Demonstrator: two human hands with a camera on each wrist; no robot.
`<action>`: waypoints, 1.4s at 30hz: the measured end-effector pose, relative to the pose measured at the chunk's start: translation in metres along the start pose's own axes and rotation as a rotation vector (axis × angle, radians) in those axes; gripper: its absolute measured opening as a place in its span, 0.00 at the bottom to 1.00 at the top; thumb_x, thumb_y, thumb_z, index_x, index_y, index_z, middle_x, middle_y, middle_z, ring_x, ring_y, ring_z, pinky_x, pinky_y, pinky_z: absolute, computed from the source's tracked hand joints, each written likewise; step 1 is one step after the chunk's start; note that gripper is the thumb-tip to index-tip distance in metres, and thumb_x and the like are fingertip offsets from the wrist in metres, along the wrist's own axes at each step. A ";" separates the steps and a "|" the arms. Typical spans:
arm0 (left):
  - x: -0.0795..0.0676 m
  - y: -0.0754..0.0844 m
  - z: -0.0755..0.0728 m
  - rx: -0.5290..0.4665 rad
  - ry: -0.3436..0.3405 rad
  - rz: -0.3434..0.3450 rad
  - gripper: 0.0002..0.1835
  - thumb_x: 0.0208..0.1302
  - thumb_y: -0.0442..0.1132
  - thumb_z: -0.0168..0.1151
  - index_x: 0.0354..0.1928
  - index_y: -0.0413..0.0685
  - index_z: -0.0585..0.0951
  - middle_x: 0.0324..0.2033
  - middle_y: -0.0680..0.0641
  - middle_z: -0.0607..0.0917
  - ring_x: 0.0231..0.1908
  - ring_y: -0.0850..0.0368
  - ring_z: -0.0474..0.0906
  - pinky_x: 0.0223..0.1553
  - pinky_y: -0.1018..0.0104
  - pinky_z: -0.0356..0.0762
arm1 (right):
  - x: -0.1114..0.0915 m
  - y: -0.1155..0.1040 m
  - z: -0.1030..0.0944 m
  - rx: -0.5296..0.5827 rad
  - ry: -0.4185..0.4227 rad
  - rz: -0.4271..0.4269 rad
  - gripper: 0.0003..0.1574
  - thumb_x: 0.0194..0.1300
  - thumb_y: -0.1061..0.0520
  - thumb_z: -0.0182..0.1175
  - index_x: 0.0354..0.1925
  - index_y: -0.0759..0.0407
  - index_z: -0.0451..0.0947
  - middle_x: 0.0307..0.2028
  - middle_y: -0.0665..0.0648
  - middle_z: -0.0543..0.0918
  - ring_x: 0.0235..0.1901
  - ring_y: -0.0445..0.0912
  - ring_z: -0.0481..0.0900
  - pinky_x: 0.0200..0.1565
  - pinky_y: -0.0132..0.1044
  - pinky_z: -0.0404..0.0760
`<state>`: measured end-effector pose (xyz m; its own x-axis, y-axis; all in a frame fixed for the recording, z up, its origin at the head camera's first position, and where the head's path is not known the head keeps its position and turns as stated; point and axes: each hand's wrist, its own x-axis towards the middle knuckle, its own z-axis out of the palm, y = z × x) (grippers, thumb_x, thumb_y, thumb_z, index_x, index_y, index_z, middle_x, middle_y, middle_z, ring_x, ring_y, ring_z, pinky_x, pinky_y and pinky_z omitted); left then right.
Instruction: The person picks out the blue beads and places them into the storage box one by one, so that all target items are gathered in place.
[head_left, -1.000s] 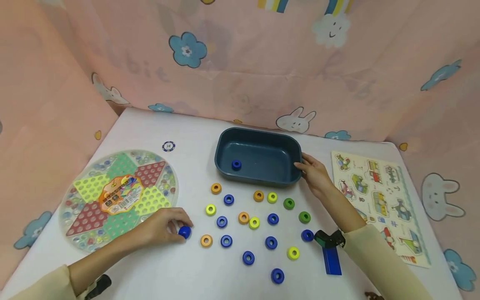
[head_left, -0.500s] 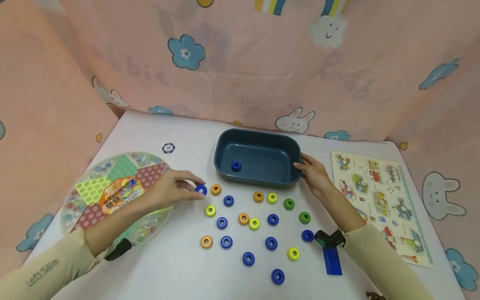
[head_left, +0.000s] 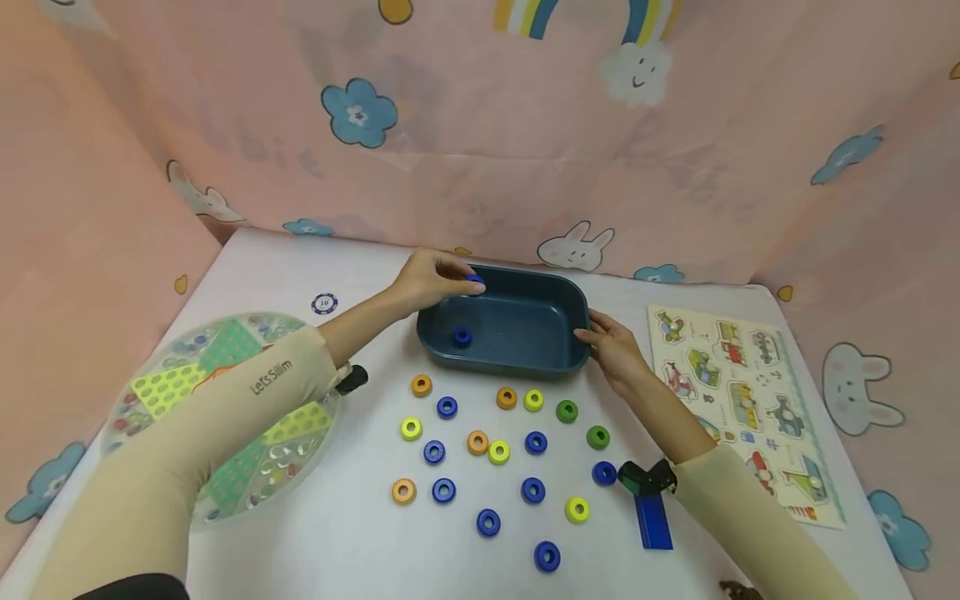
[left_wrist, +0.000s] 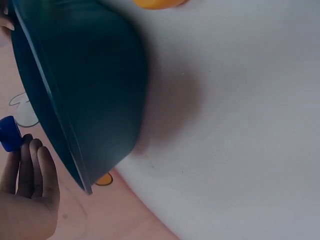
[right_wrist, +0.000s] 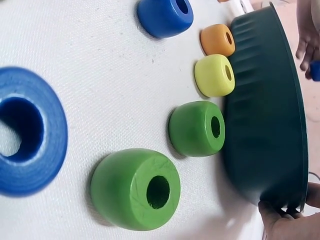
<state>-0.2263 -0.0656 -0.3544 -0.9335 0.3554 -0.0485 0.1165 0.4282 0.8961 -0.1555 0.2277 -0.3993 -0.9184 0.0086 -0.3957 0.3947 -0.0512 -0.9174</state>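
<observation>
My left hand (head_left: 431, 282) pinches a blue bead (left_wrist: 10, 134) with a wide hole, held over the back left part of a dark teal tub (head_left: 517, 367). Another blue bead (head_left: 462, 337) lies on the tub's floor. At the tub's right end, my right hand (head_left: 617, 350) grips the rim, thumb on the inner side and fingers outside. In the right wrist view, the fingers (right_wrist: 272, 215) of that hand show at the tub's wall. Loose beads in blue, orange, yellow and green lie in front of the tub, among them a green bead (right_wrist: 135, 190) near the right wrist.
A round Chinese checkers board (head_left: 247, 475) with marbles lies at the left, partly under the left sleeve. A poker chip (head_left: 325, 303) is behind it. To the right are a wooden picture puzzle (head_left: 742, 400) and a blue block (head_left: 654, 523). A printed pink cloth (head_left: 450, 192) walls the table.
My left hand has carried the blue bead from beside the checkers board, up and right, to above the tub. My right hand stays on the rim. The head view has shifted slightly.
</observation>
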 end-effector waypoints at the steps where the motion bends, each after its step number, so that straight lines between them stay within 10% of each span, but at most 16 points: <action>1: 0.002 -0.001 0.002 0.008 -0.002 0.002 0.18 0.49 0.47 0.72 0.39 0.43 0.85 0.38 0.49 0.82 0.37 0.54 0.76 0.37 0.63 0.77 | 0.000 0.000 0.000 -0.004 -0.002 -0.002 0.36 0.68 0.66 0.49 0.70 0.63 0.48 0.69 0.59 0.54 0.66 0.47 0.55 0.63 0.40 0.59; 15: 0.000 -0.006 0.006 0.035 -0.027 0.033 0.20 0.53 0.44 0.70 0.45 0.41 0.82 0.41 0.49 0.84 0.43 0.56 0.78 0.46 0.66 0.75 | 0.001 -0.001 0.004 -0.018 -0.010 -0.001 0.36 0.68 0.66 0.48 0.70 0.63 0.47 0.69 0.59 0.53 0.66 0.47 0.54 0.64 0.40 0.59; 26: -0.068 -0.009 -0.006 -0.095 -0.160 0.044 0.13 0.52 0.35 0.70 0.41 0.41 0.83 0.35 0.47 0.85 0.35 0.54 0.81 0.38 0.64 0.80 | 0.003 -0.002 0.006 -0.039 -0.004 -0.010 0.36 0.68 0.66 0.48 0.70 0.62 0.48 0.69 0.59 0.53 0.66 0.47 0.55 0.63 0.39 0.59; 36: -0.116 -0.046 0.034 0.220 -0.310 0.209 0.18 0.46 0.30 0.72 0.43 0.40 0.83 0.38 0.49 0.82 0.40 0.54 0.77 0.44 0.63 0.76 | -0.001 0.000 0.000 -0.035 -0.001 -0.013 0.37 0.68 0.66 0.48 0.70 0.62 0.47 0.69 0.59 0.53 0.66 0.48 0.54 0.64 0.39 0.58; 42: -0.126 -0.055 0.048 0.310 -0.356 0.277 0.18 0.45 0.28 0.71 0.43 0.39 0.83 0.33 0.52 0.80 0.32 0.57 0.73 0.32 0.69 0.74 | -0.001 0.001 0.000 -0.038 -0.013 -0.012 0.37 0.68 0.66 0.48 0.71 0.62 0.46 0.69 0.59 0.52 0.66 0.48 0.54 0.64 0.40 0.58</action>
<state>-0.0984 -0.0943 -0.4191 -0.6878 0.7256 -0.0237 0.4861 0.4845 0.7272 -0.1540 0.2272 -0.3993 -0.9232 -0.0036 -0.3843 0.3843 -0.0133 -0.9231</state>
